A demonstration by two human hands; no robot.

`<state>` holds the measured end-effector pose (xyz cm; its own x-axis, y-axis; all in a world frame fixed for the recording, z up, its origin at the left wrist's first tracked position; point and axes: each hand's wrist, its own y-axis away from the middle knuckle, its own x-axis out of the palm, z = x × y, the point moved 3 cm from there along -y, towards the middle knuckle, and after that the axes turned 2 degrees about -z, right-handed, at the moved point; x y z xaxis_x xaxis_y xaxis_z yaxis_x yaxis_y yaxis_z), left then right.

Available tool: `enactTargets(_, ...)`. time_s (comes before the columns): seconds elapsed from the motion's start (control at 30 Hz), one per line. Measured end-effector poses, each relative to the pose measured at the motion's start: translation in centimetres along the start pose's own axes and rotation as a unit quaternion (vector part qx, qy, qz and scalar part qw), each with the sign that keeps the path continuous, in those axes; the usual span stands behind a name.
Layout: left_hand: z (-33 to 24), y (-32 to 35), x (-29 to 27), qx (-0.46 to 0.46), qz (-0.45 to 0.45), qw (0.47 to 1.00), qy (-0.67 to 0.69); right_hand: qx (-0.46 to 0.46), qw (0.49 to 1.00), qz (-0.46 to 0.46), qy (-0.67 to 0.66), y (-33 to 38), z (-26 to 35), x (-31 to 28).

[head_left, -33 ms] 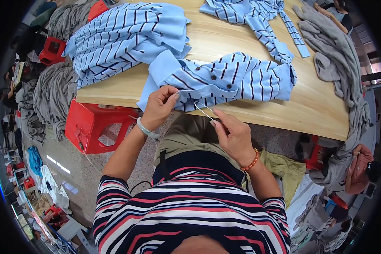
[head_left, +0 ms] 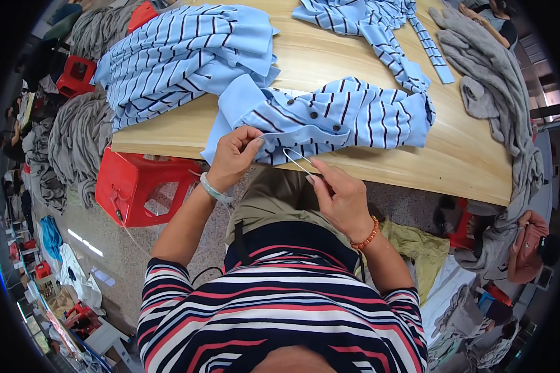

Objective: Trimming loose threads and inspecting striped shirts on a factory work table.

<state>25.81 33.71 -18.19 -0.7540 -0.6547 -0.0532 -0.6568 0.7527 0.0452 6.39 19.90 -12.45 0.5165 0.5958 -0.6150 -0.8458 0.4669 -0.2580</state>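
A light-blue garment with dark stripes (head_left: 361,118) lies bunched along the near edge of the table, with a row of dark buttons (head_left: 313,115) on its upper side. My left hand (head_left: 233,155) pinches the edge of its plain blue band between thumb and fingertips. Just right of it, my right hand (head_left: 342,196) is closed in a pinch on a thin whitish loop (head_left: 297,161). The rounded end of this loop rests against or just in front of the cloth under the band. Whether it is wire or stiff thread I cannot tell.
The wooden table (head_left: 466,149) also bears a heap of striped blue cloth (head_left: 186,56) and another striped garment (head_left: 379,37). Grey knitted pieces (head_left: 491,81) hang over its right side. A red stool (head_left: 124,186) stands below left. Other people sit at the far edges.
My right hand and the whitish loop have shifted very slightly left. My left hand and the garment look the same.
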Motion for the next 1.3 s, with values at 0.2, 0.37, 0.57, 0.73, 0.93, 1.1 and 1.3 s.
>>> enactTargets(0.2, -0.3, -0.4, 1.0, -0.048, 0.023, 0.998, 0.038, 0.003, 0.999, 0.016, 0.04, -1.4, -0.2, 2.1)
enactTargets(0.37, 0.3, -0.8, 0.9, -0.014, 0.02, 0.999, -0.024, 0.005, 0.998, 0.03, 0.058, -2.0, 0.2, 2.6)
enactTargets(0.57, 0.4, -0.2, 1.3, 0.022, -0.027, 0.994, -0.105, 0.006, 0.99, 0.079, 0.116, -2.5, 1.5, 2.2)
enactTargets(0.73, -0.1, 1.0, 2.5, 0.218, -0.089, 0.928, -0.289, 0.025, 0.977, 0.123, 0.171, -3.0, 2.0, 2.9)
enactTargets(0.93, -0.2, 1.2, 2.4, 0.319, -0.125, 0.885, -0.314, 0.12, 0.988, 0.062, -0.071, -1.5, -1.6, 6.2)
enactTargets(1.1, 0.1, 1.5, 2.2, 0.327, -0.098, 0.89, -0.303, 0.077, 0.994, 0.032, -0.066, -1.7, -1.1, 6.8)
enactTargets(1.3, 0.4, 1.5, 2.3, 0.291, -0.138, 0.912, -0.256, 0.008, 1.0, -0.009, -0.018, -1.8, -1.5, 6.2)
